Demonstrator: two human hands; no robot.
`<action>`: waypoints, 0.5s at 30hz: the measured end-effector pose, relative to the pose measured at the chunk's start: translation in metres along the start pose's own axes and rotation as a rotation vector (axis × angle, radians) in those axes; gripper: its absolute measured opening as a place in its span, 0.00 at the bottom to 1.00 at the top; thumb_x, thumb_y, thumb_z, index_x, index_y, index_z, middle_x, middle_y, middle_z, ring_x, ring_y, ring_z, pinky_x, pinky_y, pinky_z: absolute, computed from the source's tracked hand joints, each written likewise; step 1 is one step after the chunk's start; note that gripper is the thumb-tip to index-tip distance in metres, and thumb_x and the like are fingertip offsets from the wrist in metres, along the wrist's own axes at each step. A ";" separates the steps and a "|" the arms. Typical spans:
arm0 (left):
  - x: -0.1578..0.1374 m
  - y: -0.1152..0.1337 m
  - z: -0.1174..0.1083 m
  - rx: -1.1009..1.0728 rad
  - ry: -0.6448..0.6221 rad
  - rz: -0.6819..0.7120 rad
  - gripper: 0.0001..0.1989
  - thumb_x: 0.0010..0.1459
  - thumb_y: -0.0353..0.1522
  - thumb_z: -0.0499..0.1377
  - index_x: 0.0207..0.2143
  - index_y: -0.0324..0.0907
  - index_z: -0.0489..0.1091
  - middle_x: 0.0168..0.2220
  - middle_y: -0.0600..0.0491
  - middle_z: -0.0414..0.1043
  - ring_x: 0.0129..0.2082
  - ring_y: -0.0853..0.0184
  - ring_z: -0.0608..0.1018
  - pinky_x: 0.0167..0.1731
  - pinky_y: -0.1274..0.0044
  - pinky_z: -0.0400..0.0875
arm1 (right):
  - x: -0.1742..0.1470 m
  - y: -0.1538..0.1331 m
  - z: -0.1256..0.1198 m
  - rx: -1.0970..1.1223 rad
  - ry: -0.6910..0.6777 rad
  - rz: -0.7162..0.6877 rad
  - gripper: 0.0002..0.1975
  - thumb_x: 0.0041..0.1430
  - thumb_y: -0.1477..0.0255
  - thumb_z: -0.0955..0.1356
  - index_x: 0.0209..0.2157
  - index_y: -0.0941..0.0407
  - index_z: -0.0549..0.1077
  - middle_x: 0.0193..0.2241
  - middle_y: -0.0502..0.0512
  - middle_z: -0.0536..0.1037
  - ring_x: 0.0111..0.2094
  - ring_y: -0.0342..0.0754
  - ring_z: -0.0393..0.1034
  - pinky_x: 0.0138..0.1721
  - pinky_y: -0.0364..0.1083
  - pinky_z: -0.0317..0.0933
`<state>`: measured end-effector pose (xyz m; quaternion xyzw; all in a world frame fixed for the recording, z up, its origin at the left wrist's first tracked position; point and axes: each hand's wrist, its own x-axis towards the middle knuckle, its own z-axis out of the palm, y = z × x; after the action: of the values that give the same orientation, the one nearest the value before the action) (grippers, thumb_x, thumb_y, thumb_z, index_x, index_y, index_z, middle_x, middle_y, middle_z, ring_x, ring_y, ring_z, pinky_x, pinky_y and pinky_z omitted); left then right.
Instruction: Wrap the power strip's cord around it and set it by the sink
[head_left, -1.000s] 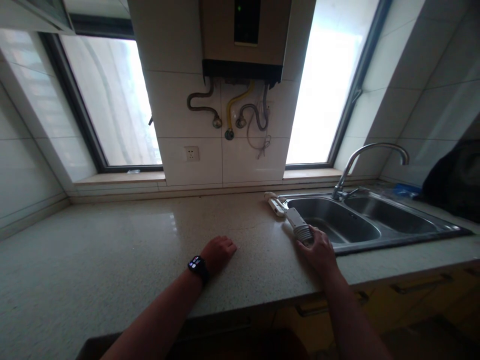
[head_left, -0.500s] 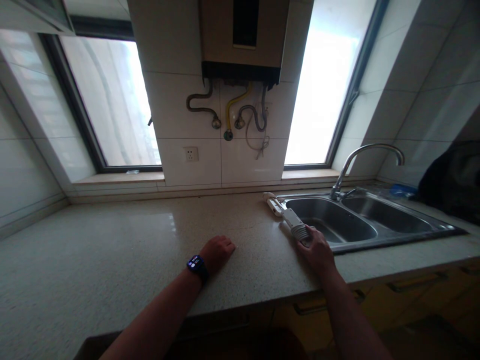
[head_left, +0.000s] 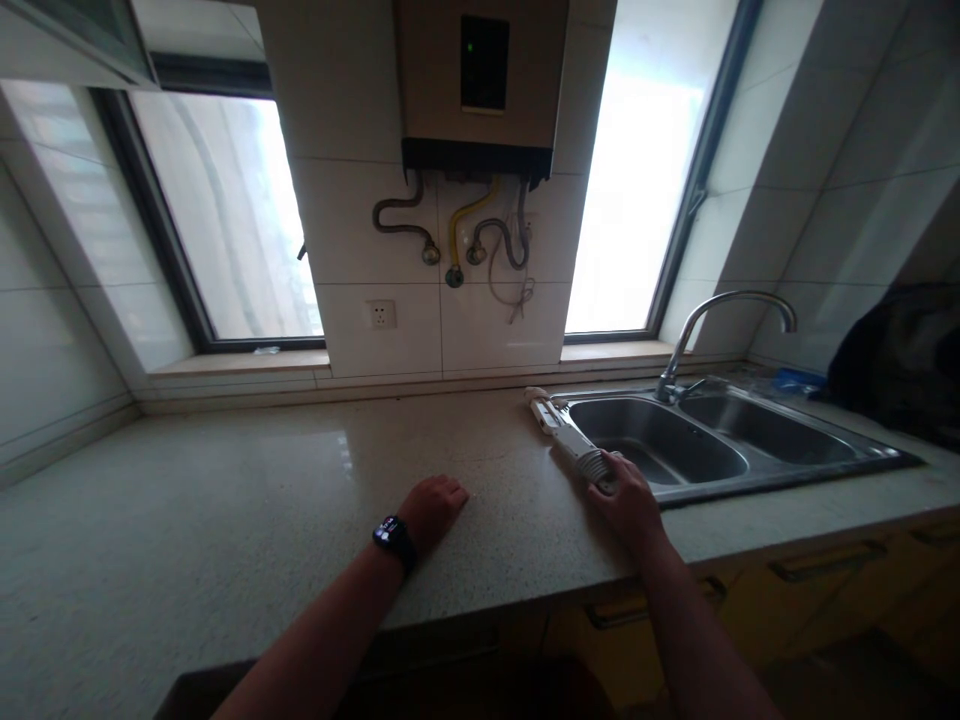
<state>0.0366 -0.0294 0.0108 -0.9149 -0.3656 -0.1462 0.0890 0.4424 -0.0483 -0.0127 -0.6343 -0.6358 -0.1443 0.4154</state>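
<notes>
Beside the sink's left edge lies a long white power strip (head_left: pixel 571 442), slanting away from me, with what looks like its pale cord wound in rings around the near end. My right hand (head_left: pixel 626 500) is closed around that ringed end, its fingers on top. At the strip's far end, more white parts sit close to the sink rim; I cannot make out their details. My left hand (head_left: pixel 433 510) rests on the countertop with its fingers curled together and nothing visible in them. A dark smartwatch (head_left: pixel 394 538) is on the left wrist.
A double-bowl steel sink (head_left: pixel 705 490) with a curved faucet (head_left: pixel 679 345) is set into the speckled countertop (head_left: pixel 247 520). Behind, a water heater (head_left: pixel 480 80) with hoses hangs above a wall socket (head_left: pixel 381 314). A dark bulky item (head_left: pixel 900 360) stands at right.
The near end of the power strip has come down slightly and left with my right hand. My left hand stays in place. The view has tilted up a little.
</notes>
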 end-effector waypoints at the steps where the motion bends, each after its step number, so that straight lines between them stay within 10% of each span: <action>1: 0.000 0.001 -0.001 -0.001 -0.003 -0.005 0.14 0.69 0.30 0.47 0.39 0.38 0.72 0.37 0.46 0.71 0.40 0.65 0.72 0.43 0.71 0.66 | 0.000 0.000 0.000 0.004 0.001 0.004 0.34 0.53 0.63 0.69 0.61 0.57 0.64 0.56 0.62 0.68 0.57 0.57 0.62 0.60 0.53 0.58; 15: -0.005 0.005 -0.006 -0.064 -0.034 -0.052 0.15 0.68 0.29 0.47 0.47 0.40 0.73 0.43 0.47 0.73 0.44 0.64 0.73 0.50 0.69 0.67 | 0.006 0.011 0.015 0.091 -0.001 -0.036 0.36 0.58 0.55 0.68 0.62 0.58 0.62 0.58 0.64 0.66 0.61 0.58 0.59 0.61 0.54 0.57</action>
<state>0.0355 -0.0376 0.0146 -0.9097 -0.3860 -0.1448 0.0497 0.4482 -0.0324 -0.0212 -0.6035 -0.6532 -0.1224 0.4407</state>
